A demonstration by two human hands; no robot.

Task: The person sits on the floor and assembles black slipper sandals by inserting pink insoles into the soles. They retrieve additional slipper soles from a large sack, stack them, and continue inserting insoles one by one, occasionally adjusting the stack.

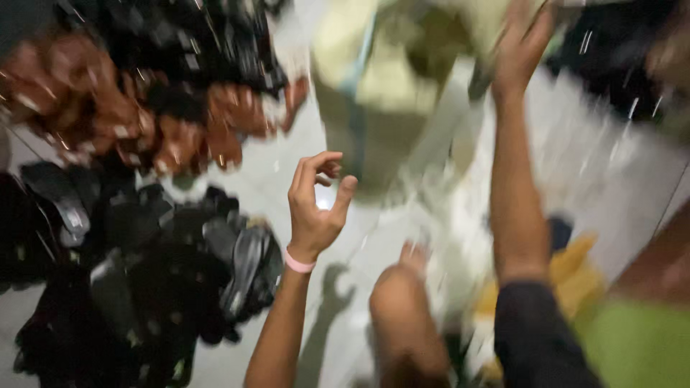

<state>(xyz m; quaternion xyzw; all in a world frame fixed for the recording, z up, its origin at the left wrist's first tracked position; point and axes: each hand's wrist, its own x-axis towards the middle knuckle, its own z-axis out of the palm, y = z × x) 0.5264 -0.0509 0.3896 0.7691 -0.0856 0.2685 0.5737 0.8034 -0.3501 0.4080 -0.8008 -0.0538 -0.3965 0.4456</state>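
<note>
Left hand [315, 205] raised, pink band at wrist, fingers curled toward thumb, gripping nothing, just left of pale sack [388, 86]. Right hand [521, 43] stretched up, fingers spread, at sack's upper right edge; grip on sack too blurred to tell. Pale sack hanging over light floor [596, 165], heavily blurred. Bent knee [402, 316] below sack. Brown sandals [144, 108] heaped far left of sack; black sandals [144, 273] piled below those.

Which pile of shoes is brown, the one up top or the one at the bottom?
The top pile at the upper left is the brown one. The pile below it, beside the left hand, is all black.
</note>
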